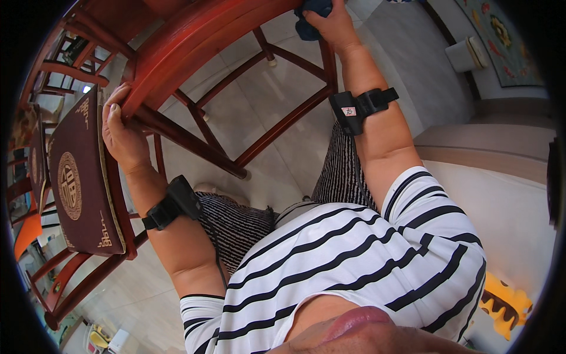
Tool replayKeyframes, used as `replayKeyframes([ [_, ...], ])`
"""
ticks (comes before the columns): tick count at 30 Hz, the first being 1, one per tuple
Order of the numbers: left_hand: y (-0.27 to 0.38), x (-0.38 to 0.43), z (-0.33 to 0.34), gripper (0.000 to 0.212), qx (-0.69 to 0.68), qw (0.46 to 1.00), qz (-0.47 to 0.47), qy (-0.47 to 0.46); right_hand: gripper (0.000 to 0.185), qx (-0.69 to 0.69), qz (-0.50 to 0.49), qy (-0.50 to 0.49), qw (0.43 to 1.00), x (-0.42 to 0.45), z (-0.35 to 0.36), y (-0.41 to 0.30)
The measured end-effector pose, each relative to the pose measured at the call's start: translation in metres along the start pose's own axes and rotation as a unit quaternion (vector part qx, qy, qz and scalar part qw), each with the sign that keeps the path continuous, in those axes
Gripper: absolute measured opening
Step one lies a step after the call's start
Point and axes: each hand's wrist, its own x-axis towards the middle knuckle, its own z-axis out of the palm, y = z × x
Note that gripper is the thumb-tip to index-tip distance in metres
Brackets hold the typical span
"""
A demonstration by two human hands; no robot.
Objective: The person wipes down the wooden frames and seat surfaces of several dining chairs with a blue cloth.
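A red-brown wooden piece of furniture, apparently a chair [190,57], stands before me, with a thick curved edge, slim legs and low stretchers. My left hand [126,137] grips the near left corner of that edge, its fingers over the top and side. At the edge's far right end, my right hand [334,24] holds a crumpled dark blue cloth [308,27]. The cloth hangs beside the top of a leg; the frame's upper border cuts off part of it.
Left of my left hand stands another wooden chair with a dark maroon, gold-patterned seat cushion [73,177]. More chairs [84,48] are behind it. Pale floor tiles [283,146] lie below. A grey-brown ledge [482,148], a patterned mat [508,40] and a yellow item [506,305] are right.
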Motion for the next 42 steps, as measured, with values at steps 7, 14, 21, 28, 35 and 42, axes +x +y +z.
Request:
replayKeyframes([
  [7, 0.004, 0.001, 0.005, 0.040, -0.032, 0.999, -0.017, 0.011, 0.054, -0.061, 0.107, -0.095, 0.988, -0.010, -0.018, 0.030],
  [14, 0.000, 0.003, 0.001, 0.040, -0.030, 1.000, -0.006, 0.006, 0.074, -0.039, 0.263, -0.201, 0.943, -0.039, -0.044, 0.060],
  [21, -0.006, 0.010, 0.003, 0.039, -0.018, 0.999, -0.004, 0.026, 0.082, -0.113, 0.340, -0.279, 0.891, -0.082, -0.062, 0.089],
  [28, -0.004, 0.009, 0.002, 0.037, 0.001, 0.999, 0.001, 0.050, 0.074, -0.184, 0.475, -0.324, 0.797, -0.104, -0.066, 0.073],
  [35, -0.012, 0.010, 0.006, 0.037, 0.015, 0.999, 0.016, 0.031, 0.054, -0.389, 0.356, -0.476, 0.704, -0.097, -0.062, 0.086],
  [42, -0.027, 0.008, -0.010, 0.034, 0.003, 0.997, 0.058, 0.042, 0.046, -0.339, 0.104, -0.474, 0.806, -0.083, -0.052, 0.015],
])
